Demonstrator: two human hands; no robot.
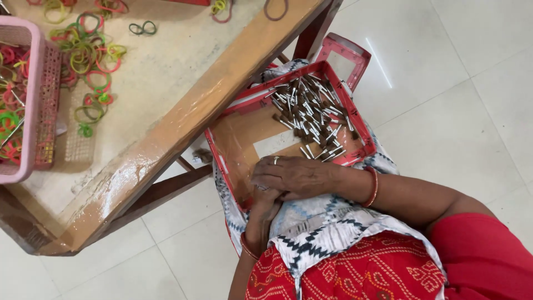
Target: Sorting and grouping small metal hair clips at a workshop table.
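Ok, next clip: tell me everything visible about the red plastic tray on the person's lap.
The shallow rectangular red plastic tray rests tilted on the person's lap, over a patterned cloth, beside the wooden table. It has raised rims and a looped handle at its far end. A brown cardboard-like liner covers its floor. A heap of small brown-and-silver sticks fills the far half. The right hand, wearing a ring, rests on its near edge, above the left hand.

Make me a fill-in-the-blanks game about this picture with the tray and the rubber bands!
1. The small brown-and-white sticks lie piled in a ____ tray.
2. The rubber bands lie scattered on the wooden ____.
3. The right hand wears a ____ on one finger.
4. The basket on the table is ____ in colour.

Missing words: red; table; ring; pink
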